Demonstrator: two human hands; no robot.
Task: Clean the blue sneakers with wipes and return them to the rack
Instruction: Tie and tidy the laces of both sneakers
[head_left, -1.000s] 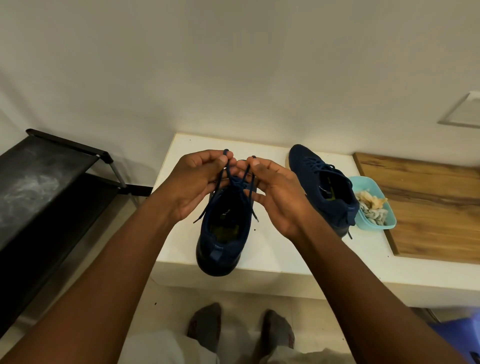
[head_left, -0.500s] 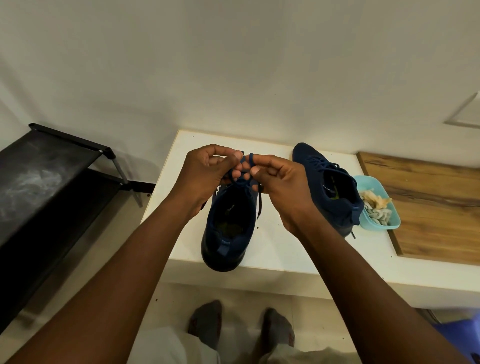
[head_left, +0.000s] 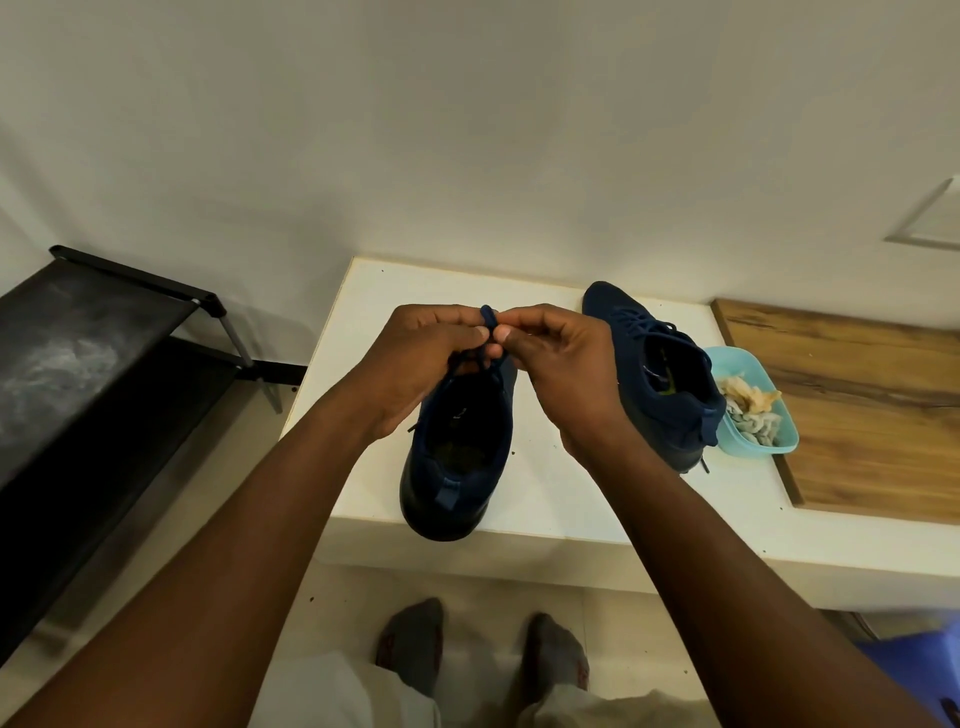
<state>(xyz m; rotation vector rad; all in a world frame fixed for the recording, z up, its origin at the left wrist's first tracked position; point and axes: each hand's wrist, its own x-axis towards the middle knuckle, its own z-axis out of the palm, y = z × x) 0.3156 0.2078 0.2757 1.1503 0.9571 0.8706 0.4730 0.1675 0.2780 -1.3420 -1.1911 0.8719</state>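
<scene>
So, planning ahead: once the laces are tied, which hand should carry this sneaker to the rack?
Probably left: the left hand pinches the laces on the side of the sneaker nearer the rack.

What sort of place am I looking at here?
Probably a home entryway: a black fabric-shelved shoe rack stands beside a white ledge holding one dark blue sneaker and its mate.

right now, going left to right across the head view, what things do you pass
shoe rack → near sneaker → far sneaker → tub of crumpled wipes → wooden board; left hand and right hand, pinching the laces, overlap the near sneaker, so skipped
</scene>
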